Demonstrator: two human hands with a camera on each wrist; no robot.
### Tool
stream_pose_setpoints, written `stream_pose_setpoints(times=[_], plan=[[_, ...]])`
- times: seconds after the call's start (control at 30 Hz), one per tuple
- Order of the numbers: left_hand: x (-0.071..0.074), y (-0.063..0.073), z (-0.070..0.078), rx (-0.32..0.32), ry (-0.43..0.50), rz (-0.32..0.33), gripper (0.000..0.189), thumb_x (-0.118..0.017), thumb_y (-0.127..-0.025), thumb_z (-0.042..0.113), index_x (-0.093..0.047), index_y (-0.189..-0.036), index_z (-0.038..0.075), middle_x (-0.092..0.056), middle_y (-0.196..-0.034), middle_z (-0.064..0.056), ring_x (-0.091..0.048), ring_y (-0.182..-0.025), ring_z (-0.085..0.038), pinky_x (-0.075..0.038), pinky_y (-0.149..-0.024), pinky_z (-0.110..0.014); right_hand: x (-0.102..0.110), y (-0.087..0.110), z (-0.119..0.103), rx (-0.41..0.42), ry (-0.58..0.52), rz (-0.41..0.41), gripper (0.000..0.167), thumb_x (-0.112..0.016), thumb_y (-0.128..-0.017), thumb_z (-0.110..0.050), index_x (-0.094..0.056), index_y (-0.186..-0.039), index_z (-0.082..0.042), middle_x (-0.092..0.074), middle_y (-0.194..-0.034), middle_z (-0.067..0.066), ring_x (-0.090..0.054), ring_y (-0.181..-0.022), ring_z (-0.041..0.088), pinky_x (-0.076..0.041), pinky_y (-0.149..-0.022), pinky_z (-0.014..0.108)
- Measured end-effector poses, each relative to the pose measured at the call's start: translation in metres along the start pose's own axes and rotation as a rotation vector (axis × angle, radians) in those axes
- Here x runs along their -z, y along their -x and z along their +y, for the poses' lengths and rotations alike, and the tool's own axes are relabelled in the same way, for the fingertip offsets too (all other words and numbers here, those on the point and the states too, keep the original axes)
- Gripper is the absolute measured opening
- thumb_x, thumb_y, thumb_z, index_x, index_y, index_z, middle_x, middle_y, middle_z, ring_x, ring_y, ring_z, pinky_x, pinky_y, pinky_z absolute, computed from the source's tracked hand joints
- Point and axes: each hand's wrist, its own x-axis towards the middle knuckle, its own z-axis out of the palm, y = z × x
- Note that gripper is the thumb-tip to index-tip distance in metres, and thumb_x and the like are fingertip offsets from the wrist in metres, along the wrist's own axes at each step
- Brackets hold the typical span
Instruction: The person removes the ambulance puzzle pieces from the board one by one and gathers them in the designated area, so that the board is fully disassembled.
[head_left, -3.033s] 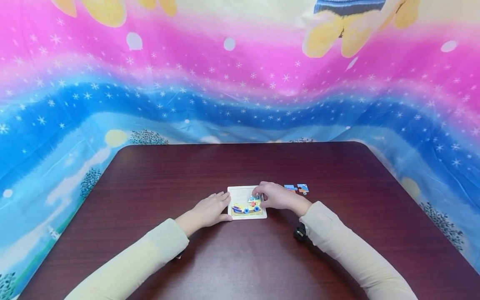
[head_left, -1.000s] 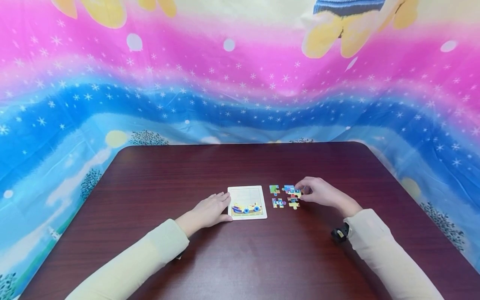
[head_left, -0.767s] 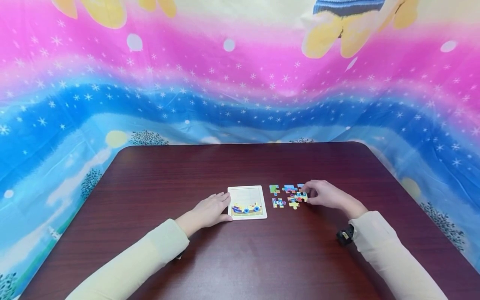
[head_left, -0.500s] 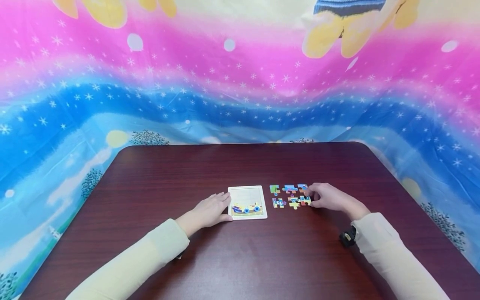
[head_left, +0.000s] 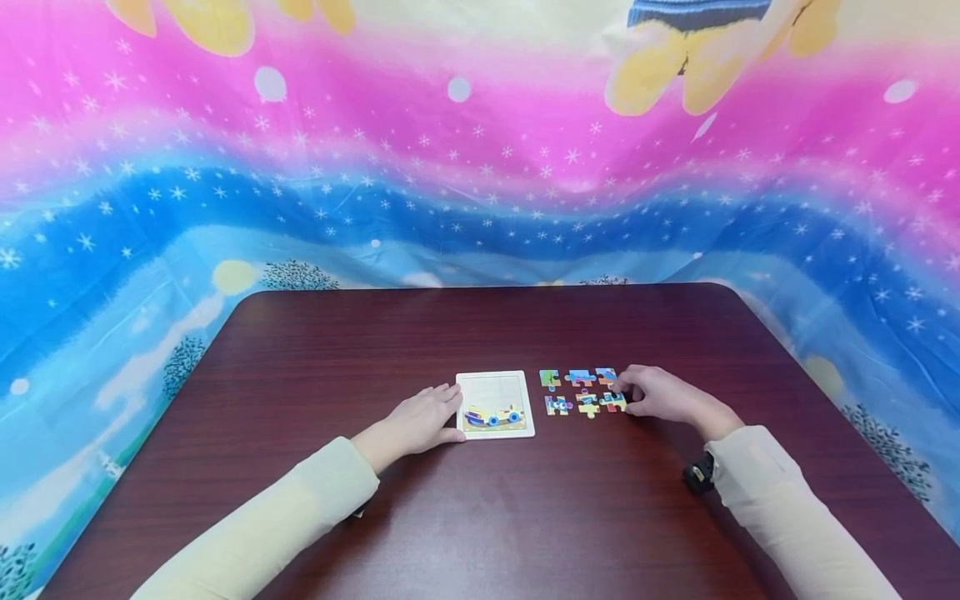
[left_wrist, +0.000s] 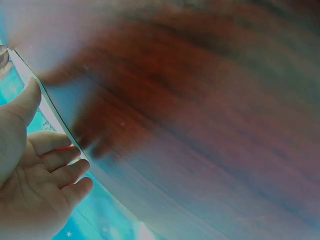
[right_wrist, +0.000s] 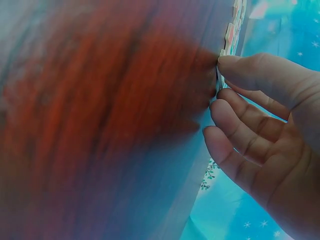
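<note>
In the head view, a white-rimmed puzzle tray (head_left: 492,435) lies flat mid-table, with a picture of a yellow vehicle's lower part along its near side. My left hand (head_left: 422,421) rests at the tray's left rim, fingers extended and thumb at the near corner. My right hand (head_left: 663,394) pinches a jigsaw piece (head_left: 612,402) between thumb and fingers, at the right end of the nearer row of pieces. The right wrist view shows this thumb (right_wrist: 260,67) and fingers low at the table surface; the piece itself is mostly hidden there.
Several other jigsaw pieces lie in two rows right of the tray, among them a green one (head_left: 550,378), a blue one (head_left: 580,378) and a yellow one (head_left: 588,406). The dark wooden table (head_left: 465,517) ends at a patterned cloth (head_left: 480,192) behind.
My right hand has moved from the tray to the right. Pieces that were in the tray now lie on the table, and the pinched piece has shifted right into the nearer row. The left hand stays put.
</note>
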Motion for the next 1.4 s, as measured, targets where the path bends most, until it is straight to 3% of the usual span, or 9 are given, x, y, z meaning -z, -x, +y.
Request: stream_pose_setpoints(times=[0.43, 0.63, 0.83, 1.13, 1.4], plan=[[0.0, 0.0, -0.001, 0.01, 0.051, -0.006, 0.066, -0.062, -0.087, 0.039, -0.046, -0.13, -0.008, -0.041, -0.137, -0.021, -0.036, -0.127, -0.033, -0.029, -0.104, -0.043, 0.002, -0.001, -0.002, 0.028, -0.018, 0.03, 0.027, -0.071, -0.079, -0.007, -0.064, -0.105, -0.003, -0.057, -0.1, 0.006, -0.053, -0.075, 0.016, -0.048, -0.062, 0.028], [-0.003, 0.0, -0.003, 0.032, 0.061, -0.005, 0.066, -0.062, -0.086, 0.04, -0.046, -0.131, -0.006, -0.041, -0.138, -0.019, -0.035, -0.128, -0.032, -0.029, -0.104, -0.043, 0.005, -0.009, -0.023, 0.118, -0.077, 0.1, 0.028, -0.07, -0.08, -0.006, -0.063, -0.106, 0.0, -0.059, -0.098, 0.009, -0.055, -0.075, 0.015, -0.049, -0.06, 0.027], [-0.003, -0.001, -0.002, 0.034, 0.069, -0.006, 0.066, -0.062, -0.086, 0.039, -0.046, -0.131, -0.007, -0.041, -0.138, -0.02, -0.035, -0.128, -0.032, -0.028, -0.104, -0.043, 0.002, -0.024, -0.05, 0.181, -0.129, 0.153, 0.028, -0.069, -0.081, -0.008, -0.062, -0.106, 0.001, -0.06, -0.096, 0.011, -0.056, -0.079, 0.016, -0.05, -0.066, 0.03], [-0.002, 0.0, -0.002, 0.025, 0.08, 0.0, 0.066, -0.062, -0.086, 0.038, -0.046, -0.131, -0.007, -0.041, -0.137, -0.02, -0.036, -0.128, -0.033, -0.029, -0.104, -0.044, -0.007, -0.052, -0.086, 0.279, -0.15, 0.104, 0.03, -0.069, -0.082, -0.01, -0.062, -0.109, 0.001, -0.061, -0.098, 0.012, -0.057, -0.075, 0.012, -0.05, -0.066, 0.028], [-0.002, 0.0, -0.001, 0.033, 0.081, -0.004, 0.066, -0.062, -0.086, 0.039, -0.046, -0.131, -0.007, -0.041, -0.137, -0.02, -0.036, -0.128, -0.033, -0.029, -0.104, -0.043, -0.02, -0.07, -0.115, 0.317, -0.169, 0.028, 0.032, -0.069, -0.081, -0.011, -0.063, -0.111, -0.002, -0.061, -0.099, 0.009, -0.056, -0.074, 0.01, -0.049, -0.066, 0.026]])
